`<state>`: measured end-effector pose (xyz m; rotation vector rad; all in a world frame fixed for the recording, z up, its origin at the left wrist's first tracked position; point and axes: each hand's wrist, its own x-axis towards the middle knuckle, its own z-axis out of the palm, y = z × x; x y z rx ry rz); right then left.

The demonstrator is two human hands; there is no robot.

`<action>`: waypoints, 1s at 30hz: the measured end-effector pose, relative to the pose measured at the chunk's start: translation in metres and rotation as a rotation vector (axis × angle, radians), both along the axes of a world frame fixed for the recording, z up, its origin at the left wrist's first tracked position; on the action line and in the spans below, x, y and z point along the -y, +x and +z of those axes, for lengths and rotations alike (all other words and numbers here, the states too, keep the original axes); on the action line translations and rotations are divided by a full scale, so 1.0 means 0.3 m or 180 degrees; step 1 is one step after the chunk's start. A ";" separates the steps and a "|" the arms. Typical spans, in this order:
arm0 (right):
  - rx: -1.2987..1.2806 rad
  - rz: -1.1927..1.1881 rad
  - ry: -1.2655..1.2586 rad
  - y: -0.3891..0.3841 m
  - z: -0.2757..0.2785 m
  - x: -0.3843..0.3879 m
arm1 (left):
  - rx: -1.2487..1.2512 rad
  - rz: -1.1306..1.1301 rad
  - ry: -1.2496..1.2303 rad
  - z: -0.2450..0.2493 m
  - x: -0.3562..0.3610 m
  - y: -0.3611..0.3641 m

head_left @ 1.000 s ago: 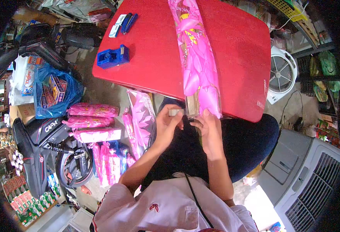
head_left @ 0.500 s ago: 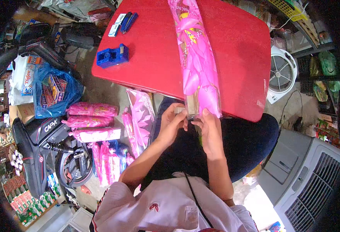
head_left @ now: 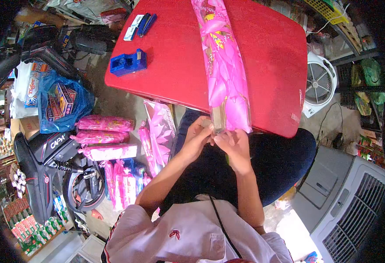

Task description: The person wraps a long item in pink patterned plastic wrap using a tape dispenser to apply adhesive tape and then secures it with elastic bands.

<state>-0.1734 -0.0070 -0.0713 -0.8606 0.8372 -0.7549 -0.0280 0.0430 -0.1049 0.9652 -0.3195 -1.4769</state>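
Note:
A long clear plastic sleeve (head_left: 227,74) packed with pink petal-like decorations, white beads and bits of yellow lies lengthwise on the red table (head_left: 271,57). Its near end reaches past the table's front edge, above my lap. At that end's left corner my left hand (head_left: 198,136) is closed, thumb and fingers pinching the plastic. My right hand (head_left: 233,147) is closed too, its thumb and fingertips on the sleeve's bottom edge, right beside the left. A small pale piece shows at my left fingertips; I cannot make out what it is.
On the table's left stand a blue tape dispenser (head_left: 128,62), a blue stapler (head_left: 147,24) and small white boxes (head_left: 133,27). Pink wrapped packages (head_left: 105,124) lie on the floor at left, near a motorbike (head_left: 39,175). A white fan (head_left: 319,83) and grey air cooler (head_left: 346,197) stand right.
My right hand has moved left along the sleeve's bottom edge, closing in on my left hand. The left hand has shifted only slightly; the sleeve stays nearly in place.

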 end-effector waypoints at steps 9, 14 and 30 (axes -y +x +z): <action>-0.0176 -0.0112 -0.0192 0.046 -0.068 -0.003 | 0.0000 -0.0021 -0.0030 -0.028 -0.005 0.001; -0.0148 -0.0264 -0.0218 0.051 -0.058 0.003 | 0.2036 0.0673 -0.0007 -0.028 -0.022 0.007; 0.0048 -0.0242 0.0156 0.027 -0.107 0.011 | 0.5230 0.0743 -0.1382 0.123 -0.039 -0.062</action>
